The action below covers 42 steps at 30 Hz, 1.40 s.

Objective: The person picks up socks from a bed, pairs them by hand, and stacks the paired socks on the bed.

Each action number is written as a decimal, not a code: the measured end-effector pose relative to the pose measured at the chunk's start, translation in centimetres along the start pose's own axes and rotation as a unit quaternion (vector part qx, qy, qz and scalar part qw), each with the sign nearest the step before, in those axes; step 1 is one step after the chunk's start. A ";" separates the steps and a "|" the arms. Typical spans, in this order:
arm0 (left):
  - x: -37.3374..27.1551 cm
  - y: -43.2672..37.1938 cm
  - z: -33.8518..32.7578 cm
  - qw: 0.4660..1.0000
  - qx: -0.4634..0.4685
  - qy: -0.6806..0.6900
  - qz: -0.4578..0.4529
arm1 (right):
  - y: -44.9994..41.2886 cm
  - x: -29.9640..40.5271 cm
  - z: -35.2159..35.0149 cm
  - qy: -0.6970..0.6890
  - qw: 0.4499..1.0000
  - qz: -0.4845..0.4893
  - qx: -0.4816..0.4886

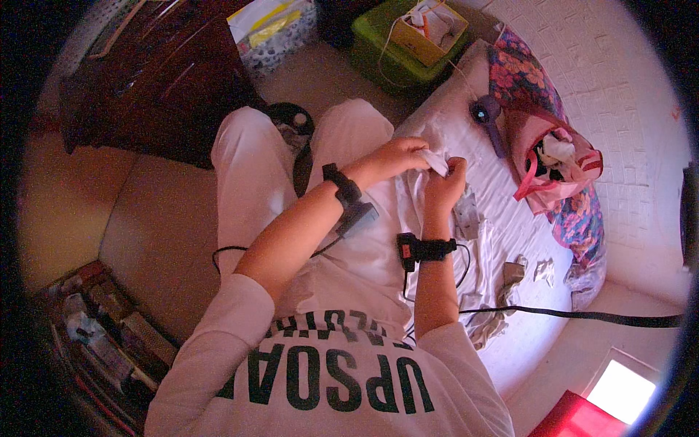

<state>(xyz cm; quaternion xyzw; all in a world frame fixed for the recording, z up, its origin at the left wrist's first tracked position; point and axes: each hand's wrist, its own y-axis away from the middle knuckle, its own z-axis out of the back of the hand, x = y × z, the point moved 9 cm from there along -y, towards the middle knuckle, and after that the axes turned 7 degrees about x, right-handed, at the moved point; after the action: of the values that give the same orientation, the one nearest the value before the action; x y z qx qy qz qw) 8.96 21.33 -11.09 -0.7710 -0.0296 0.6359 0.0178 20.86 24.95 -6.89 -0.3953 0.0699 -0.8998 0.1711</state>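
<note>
A small piece of white cloth (435,161) is stretched between my two hands, over the edge of the bed beside my thigh. My left hand (397,155) grips its left end with thumb and fingers. On the other side, my right hand (449,177) is curled around the lower right end. The fingers partly cover the cloth, so its full shape is hidden. Just below my right hand a greyish cloth piece (466,213) lies on the white bedsheet (437,128). Farther down the sheet are more small crumpled cloths (513,276).
A pink bag (546,191) holding cloth items leans on a floral bundle (524,71) by the wall. Near it lies a dark purple handheld device (491,123). A yellow box (418,46) with cords sits on a green bin (377,54). One black cable (573,314) crosses the bed.
</note>
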 end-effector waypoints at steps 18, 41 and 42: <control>-1.4 0.3 0.1 0.998 -0.036 -0.033 0.029 | -0.3 -1.2 -1.0 -0.072 0.997 0.001 -0.043; -1.8 -0.1 0.4 0.979 -0.114 -0.147 -0.079 | -1.4 -0.5 -1.4 -0.047 0.998 0.030 0.012; -1.3 -0.1 1.2 0.979 -0.149 -0.124 -0.066 | -1.3 0.8 -1.4 -0.085 0.993 0.076 0.015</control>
<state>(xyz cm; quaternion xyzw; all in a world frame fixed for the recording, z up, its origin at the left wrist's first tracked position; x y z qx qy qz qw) 7.55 21.31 -10.05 -0.6762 -0.1768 0.7127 -0.0592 18.94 25.87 -6.93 -0.4610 0.0713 -0.8485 0.2498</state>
